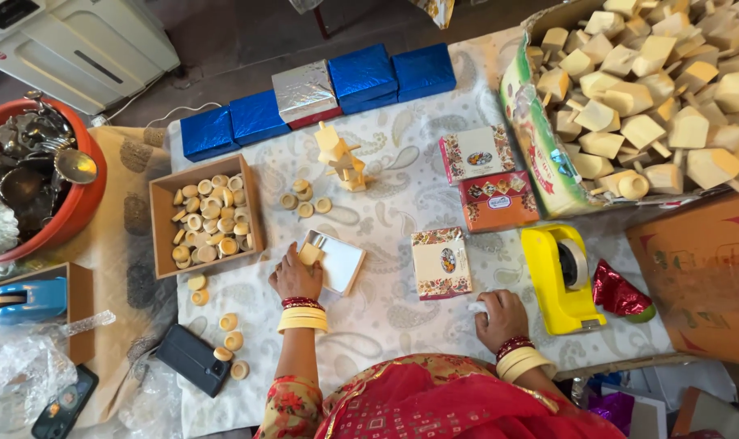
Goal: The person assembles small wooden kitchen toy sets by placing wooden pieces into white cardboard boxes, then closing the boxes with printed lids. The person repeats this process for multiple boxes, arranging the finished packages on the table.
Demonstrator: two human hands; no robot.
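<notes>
My left hand (296,276) rests on the patterned cloth and holds a small wooden piece (309,254) at the edge of an open white box (338,262). My right hand (500,317) lies closed near the front edge, pinching a small white scrap (476,307). A decorated small box (441,262) lies between the two hands. Three wooden rings (304,199) and a little stack of wooden blocks (343,157) sit just beyond the white box.
A brown tray of wooden rings (207,218) stands at left, a yellow tape dispenser (559,279) at right. Blue and silver wrapped boxes (312,96) line the back. A big carton of wooden blocks (645,89) fills the right. A black phone (193,358) lies front left.
</notes>
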